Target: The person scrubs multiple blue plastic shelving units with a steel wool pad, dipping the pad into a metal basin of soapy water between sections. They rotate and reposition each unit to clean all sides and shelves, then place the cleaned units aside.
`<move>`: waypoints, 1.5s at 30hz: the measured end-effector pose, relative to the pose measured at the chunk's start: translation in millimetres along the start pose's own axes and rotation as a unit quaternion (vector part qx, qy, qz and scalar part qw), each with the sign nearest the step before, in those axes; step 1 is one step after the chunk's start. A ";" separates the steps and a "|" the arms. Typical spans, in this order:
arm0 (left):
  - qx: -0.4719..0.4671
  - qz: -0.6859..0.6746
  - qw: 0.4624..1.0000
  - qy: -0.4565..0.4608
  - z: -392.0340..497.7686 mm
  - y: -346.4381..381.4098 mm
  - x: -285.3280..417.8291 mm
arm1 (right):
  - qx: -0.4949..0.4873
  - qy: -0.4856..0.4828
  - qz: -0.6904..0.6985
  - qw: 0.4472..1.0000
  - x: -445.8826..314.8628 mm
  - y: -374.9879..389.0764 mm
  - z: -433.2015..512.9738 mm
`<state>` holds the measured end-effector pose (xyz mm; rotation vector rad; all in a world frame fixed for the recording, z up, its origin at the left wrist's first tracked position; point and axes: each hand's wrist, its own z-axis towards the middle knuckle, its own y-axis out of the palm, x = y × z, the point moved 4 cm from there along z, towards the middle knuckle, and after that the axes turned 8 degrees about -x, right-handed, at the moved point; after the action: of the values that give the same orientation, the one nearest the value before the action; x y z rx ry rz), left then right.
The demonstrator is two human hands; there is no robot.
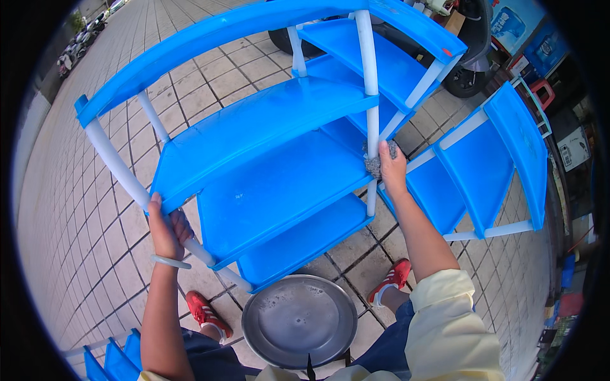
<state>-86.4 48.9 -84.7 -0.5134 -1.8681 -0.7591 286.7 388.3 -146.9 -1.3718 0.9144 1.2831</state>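
Note:
A blue plastic shelf rack (281,185) with white tube posts stands before me. My left hand (167,227) grips its near left post just below a blue shelf's corner; a pale bangle is on that wrist. At the right post, my right hand (391,164) presses a grey cloth or scouring pad (373,164) around the white tube. A round metal basin (300,321) with cloudy water rests on the floor between my feet, under the rack's lowest edge.
More blue racks stand behind (395,66), at the right (481,166) and at the lower left (114,357). A scooter wheel (464,82) is at the upper right, near a red stool (542,93) and boxes. The floor is tiled.

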 end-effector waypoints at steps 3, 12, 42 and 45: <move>-0.016 0.023 1.000 0.001 -2.7 -1.0 -1.6 | 0.089 -0.047 0.189 0.977 -60.6 -6.4 37.3; -0.017 0.000 1.000 -0.018 0.2 -5.2 -2.4 | 0.080 -0.100 -0.266 0.955 -188.7 79.7 78.7; 0.005 0.024 1.000 -0.003 -0.7 1.6 3.9 | -0.361 -0.286 -0.431 0.776 -55.4 202.2 -171.7; 0.000 0.032 0.999 -0.009 -4.9 1.8 0.9 | -0.419 -0.236 -0.436 0.761 -31.8 202.5 -147.4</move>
<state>-82.4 46.8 -81.9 -0.5790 -1.8599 -0.7152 119.8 199.3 -159.9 -1.6762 -0.7378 1.1731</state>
